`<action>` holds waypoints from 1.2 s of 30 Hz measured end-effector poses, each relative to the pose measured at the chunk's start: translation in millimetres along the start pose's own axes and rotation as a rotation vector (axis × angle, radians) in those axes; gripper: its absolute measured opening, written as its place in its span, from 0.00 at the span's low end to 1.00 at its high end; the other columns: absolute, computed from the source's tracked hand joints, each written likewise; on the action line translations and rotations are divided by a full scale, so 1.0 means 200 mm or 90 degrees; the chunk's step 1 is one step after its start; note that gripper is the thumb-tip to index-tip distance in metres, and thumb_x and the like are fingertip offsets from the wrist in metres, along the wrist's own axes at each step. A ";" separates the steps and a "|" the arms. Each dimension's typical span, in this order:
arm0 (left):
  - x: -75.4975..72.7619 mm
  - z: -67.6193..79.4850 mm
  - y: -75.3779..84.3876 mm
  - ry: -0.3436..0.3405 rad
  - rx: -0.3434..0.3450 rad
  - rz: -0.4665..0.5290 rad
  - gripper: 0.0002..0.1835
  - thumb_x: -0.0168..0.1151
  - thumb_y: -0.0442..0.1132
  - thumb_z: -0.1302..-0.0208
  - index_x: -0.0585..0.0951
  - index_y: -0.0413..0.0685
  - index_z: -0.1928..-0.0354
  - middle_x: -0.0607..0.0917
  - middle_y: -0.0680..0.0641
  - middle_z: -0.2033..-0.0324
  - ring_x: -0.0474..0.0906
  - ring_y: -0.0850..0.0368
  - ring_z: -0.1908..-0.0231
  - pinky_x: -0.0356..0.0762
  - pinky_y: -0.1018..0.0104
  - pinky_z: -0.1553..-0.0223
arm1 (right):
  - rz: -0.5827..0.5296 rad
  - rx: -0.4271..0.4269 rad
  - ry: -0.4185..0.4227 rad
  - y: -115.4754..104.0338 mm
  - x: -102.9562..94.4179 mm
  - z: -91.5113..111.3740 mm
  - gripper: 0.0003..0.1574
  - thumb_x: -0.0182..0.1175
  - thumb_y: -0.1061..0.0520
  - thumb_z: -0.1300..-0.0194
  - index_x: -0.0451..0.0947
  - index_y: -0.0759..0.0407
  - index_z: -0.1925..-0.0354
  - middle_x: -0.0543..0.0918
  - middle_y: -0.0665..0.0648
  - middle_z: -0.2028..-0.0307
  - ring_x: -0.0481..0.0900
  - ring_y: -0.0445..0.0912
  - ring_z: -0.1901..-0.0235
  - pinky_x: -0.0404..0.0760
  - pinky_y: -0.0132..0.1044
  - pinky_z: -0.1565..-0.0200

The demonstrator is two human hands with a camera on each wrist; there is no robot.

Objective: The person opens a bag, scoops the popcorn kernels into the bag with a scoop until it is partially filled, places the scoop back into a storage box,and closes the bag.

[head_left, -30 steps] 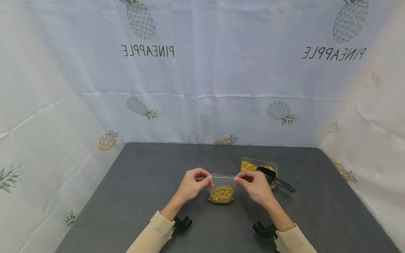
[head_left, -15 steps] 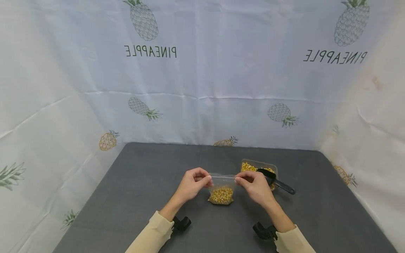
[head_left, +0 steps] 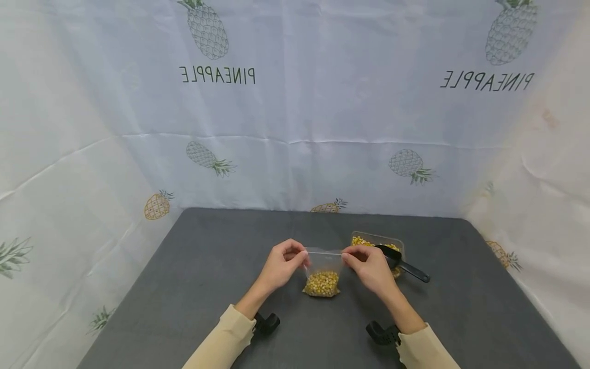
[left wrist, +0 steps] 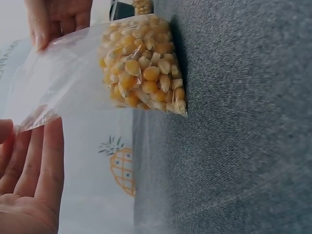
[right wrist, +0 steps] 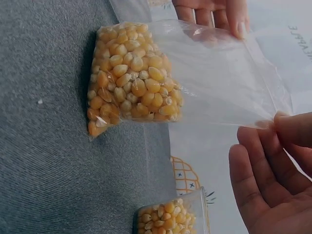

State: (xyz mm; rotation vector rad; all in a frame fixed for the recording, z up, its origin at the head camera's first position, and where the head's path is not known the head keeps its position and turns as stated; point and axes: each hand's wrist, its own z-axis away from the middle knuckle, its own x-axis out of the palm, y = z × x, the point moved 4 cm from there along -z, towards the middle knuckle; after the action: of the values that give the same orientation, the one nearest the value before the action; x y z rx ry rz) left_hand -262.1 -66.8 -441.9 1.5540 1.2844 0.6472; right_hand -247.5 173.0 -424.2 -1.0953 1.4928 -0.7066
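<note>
A clear zip bag (head_left: 322, 283) stands upright on the dark table, its lower part filled with yellow corn kernels (right wrist: 131, 78). My left hand (head_left: 282, 265) pinches the bag's top left corner between thumb and fingers. At the opposite top corner, my right hand (head_left: 369, 269) pinches the plastic the same way. The top edge is stretched straight between both hands. In the left wrist view the bag's bottom (left wrist: 146, 68) touches the cloth surface. Whether the zip strip is closed cannot be made out.
Behind my right hand stands a clear plastic container (head_left: 379, 238) of corn kernels. A black scoop (head_left: 407, 266) lies across it, handle pointing right. A loose white speck (right wrist: 40, 101) lies on the grey tabletop (head_left: 221, 246). Pineapple-printed curtains (head_left: 295, 102) enclose the table's back and sides.
Both hands have risen slightly, lifting the bag's top edge a little higher. The corn-filled bottom has stayed in place, and the container and scoop have not moved.
</note>
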 end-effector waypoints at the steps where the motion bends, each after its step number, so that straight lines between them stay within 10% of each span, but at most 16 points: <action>1: 0.00 0.00 0.00 0.004 -0.001 -0.001 0.11 0.61 0.35 0.26 0.79 0.29 0.55 0.86 0.35 0.65 0.86 0.39 0.65 0.82 0.44 0.59 | 0.003 0.003 0.003 0.00 0.00 -0.01 0.08 0.66 0.59 0.30 0.86 0.63 0.57 0.86 0.55 0.67 0.84 0.54 0.64 0.80 0.36 0.64; 17: -0.01 -0.06 -0.07 0.038 -0.037 -0.024 0.09 0.59 0.32 0.26 0.80 0.30 0.53 0.84 0.33 0.64 0.83 0.34 0.64 0.81 0.41 0.57 | 0.059 0.055 0.046 0.01 0.02 -0.05 0.08 0.66 0.60 0.31 0.86 0.62 0.55 0.87 0.54 0.67 0.85 0.46 0.66 0.81 0.38 0.64; 24: -0.04 -0.05 -0.04 0.048 -0.044 -0.125 0.08 0.60 0.38 0.25 0.82 0.43 0.52 0.86 0.46 0.64 0.84 0.48 0.61 0.81 0.61 0.57 | 0.110 0.015 0.058 0.01 -0.02 -0.03 0.09 0.65 0.60 0.29 0.86 0.61 0.53 0.88 0.55 0.63 0.85 0.48 0.62 0.82 0.42 0.61; 36: -0.06 0.02 0.01 0.034 -0.005 -0.274 0.11 0.59 0.39 0.25 0.81 0.44 0.46 0.84 0.48 0.54 0.82 0.54 0.55 0.80 0.57 0.51 | 0.202 -0.091 0.062 -0.02 -0.11 0.04 0.11 0.64 0.60 0.29 0.85 0.63 0.51 0.87 0.54 0.60 0.84 0.47 0.62 0.81 0.46 0.59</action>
State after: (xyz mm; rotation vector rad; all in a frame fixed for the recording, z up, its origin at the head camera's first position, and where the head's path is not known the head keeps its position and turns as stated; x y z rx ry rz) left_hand -262.1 -79.5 -439.2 1.2043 1.5914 0.4177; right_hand -238.6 193.3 -413.9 -0.9094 1.7736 -0.4415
